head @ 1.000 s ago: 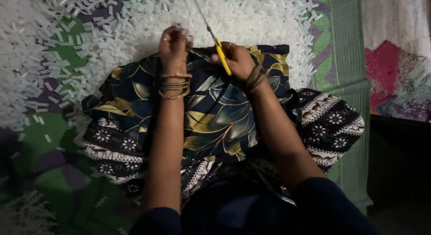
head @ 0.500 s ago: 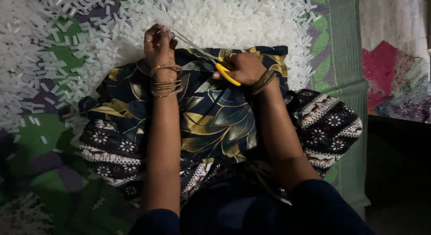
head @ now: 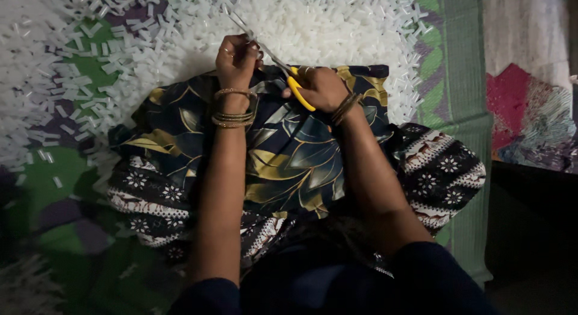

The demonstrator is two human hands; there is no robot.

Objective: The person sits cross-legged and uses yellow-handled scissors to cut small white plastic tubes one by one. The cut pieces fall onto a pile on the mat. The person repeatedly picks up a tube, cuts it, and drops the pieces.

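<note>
My right hand grips yellow-handled scissors, whose blades point up and left toward my left hand. My left hand is closed around a small white piece right at the blades; the piece itself is mostly hidden by my fingers. Both wrists wear metal bangles. My hands hover over a dark cloth with gold leaf print spread across my lap. Beyond the hands lies a big heap of small white plastic pieces.
White pieces are scattered over a green and purple woven mat on the left. A black-and-white patterned cloth lies under the dark one. A green mat edge and a red patterned fabric lie to the right.
Both hands stay at the heap's edge; the left hand has shifted slightly and the scissors now tilt further left, with the blades at the left fingers.
</note>
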